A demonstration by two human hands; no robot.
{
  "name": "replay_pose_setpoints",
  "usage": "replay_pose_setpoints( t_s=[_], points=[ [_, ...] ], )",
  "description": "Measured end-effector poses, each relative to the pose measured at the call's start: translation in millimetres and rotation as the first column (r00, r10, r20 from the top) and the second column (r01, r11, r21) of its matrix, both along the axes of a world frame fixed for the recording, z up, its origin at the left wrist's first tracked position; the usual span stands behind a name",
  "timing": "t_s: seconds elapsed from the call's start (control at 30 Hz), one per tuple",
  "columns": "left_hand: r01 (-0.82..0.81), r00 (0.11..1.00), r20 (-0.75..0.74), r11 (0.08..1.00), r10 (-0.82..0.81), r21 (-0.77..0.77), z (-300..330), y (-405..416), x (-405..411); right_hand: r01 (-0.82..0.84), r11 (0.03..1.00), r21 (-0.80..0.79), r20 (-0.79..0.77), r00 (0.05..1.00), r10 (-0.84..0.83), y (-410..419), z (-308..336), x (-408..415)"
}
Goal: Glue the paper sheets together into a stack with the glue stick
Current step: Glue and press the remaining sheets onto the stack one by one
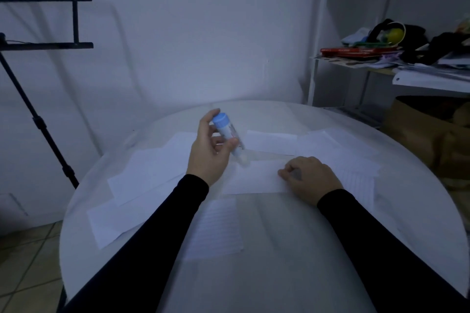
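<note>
left hand (211, 152) grips glue stick (230, 138), tip down | sheet (254, 178) just below-right of tip | right hand (309, 178) fingers curled, pressing sheet

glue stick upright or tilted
Tilted: the white glue stick with the blue end leans in the left hand, blue end up, glue tip down toward the white paper strip.

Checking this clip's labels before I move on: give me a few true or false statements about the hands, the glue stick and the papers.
1. The left hand holds the glue stick. True.
2. The glue stick lies flat on the table. False: it is held tilted, blue end up, its tip near the middle sheet.
3. The right hand rests on the middle sheet. True.
4. Only one sheet is on the table. False: several lie spread around.
5. The table is square. False: its edge is rounded.
</note>
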State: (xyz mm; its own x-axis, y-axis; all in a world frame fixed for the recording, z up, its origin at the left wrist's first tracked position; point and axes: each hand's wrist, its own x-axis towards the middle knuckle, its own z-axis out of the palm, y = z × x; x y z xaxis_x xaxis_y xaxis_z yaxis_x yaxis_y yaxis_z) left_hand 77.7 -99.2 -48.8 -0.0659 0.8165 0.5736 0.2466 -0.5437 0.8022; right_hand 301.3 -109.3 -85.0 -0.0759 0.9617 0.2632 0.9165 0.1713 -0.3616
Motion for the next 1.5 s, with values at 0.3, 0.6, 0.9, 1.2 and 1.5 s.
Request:
replay_pose_setpoints(
  t_s=[0.3, 0.6, 0.9, 1.2, 1.5],
  points=[
    [0.321, 0.922, -0.2, 0.944, -0.331, -0.081, -10.9, -4.4, 56.8, -0.134, 0.988, -0.078, -0.047, 0.99, 0.131, 9.2, -2.7, 21.3],
    [0.343, 0.903, -0.25, 0.937, -0.348, -0.066, -16.3, -5.6, 70.0, -0.185, 0.981, -0.057, -0.04, 0.982, 0.182, 15.0, -7.9, 25.5],
    [0.341, 0.893, -0.298, 0.939, -0.336, -0.038, -16.8, -7.1, 69.9, -0.153, 0.987, -0.04, -0.049, 0.987, 0.151, 11.7, -7.5, 22.9],
    [0.345, 0.871, -0.359, 0.938, -0.336, -0.039, -15.3, -4.7, 63.0, -0.11, 0.994, -0.02, -0.046, 0.993, 0.109, 6.8, -5.6, 17.6],
    [0.297, 0.872, -0.395, 0.954, -0.289, -0.043, -11.6, -5.5, 40.7, -0.105, 0.994, -0.035, -0.074, 0.992, 0.102, 3.8, -4.2, 16.8]
  ],
)
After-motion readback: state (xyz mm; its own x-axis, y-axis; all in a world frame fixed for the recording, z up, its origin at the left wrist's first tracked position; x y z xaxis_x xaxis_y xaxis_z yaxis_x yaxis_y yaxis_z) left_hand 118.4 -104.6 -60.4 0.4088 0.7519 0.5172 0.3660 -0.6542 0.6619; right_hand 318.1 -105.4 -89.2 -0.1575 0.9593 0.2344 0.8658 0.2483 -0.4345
